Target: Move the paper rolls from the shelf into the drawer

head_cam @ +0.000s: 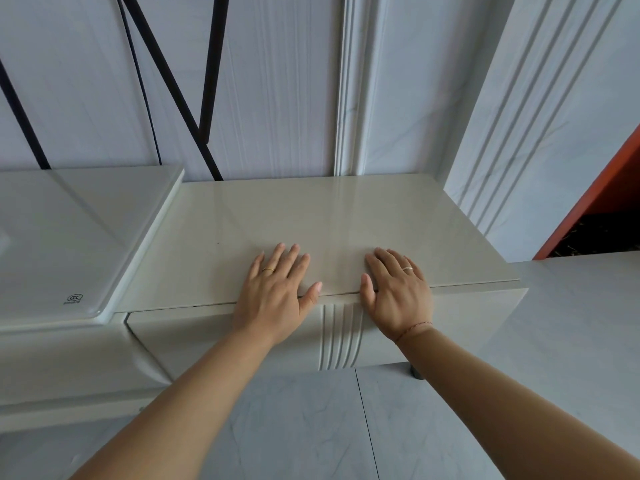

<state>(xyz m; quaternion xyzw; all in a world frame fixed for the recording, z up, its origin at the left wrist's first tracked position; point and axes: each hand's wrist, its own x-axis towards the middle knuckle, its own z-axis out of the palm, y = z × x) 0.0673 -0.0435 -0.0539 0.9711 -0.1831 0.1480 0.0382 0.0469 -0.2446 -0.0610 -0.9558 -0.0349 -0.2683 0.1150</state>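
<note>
A cream cabinet with a glossy top point(311, 216) stands against the wall. My left hand point(275, 289) and my right hand point(398, 289) both lie flat on its front edge, palms down, fingers spread, holding nothing. Between them, below the edge, is the drawer front point(207, 334) with a ribbed vertical moulding point(341, 336); the drawer is closed. No paper rolls and no shelf are in view.
A lower unit with a glass top point(69, 237) adjoins on the left. Black metal bars point(207, 81) and a cable cross the panelled wall. An orange-edged opening point(588, 209) is at the right. Grey tiled floor point(311, 427) lies below.
</note>
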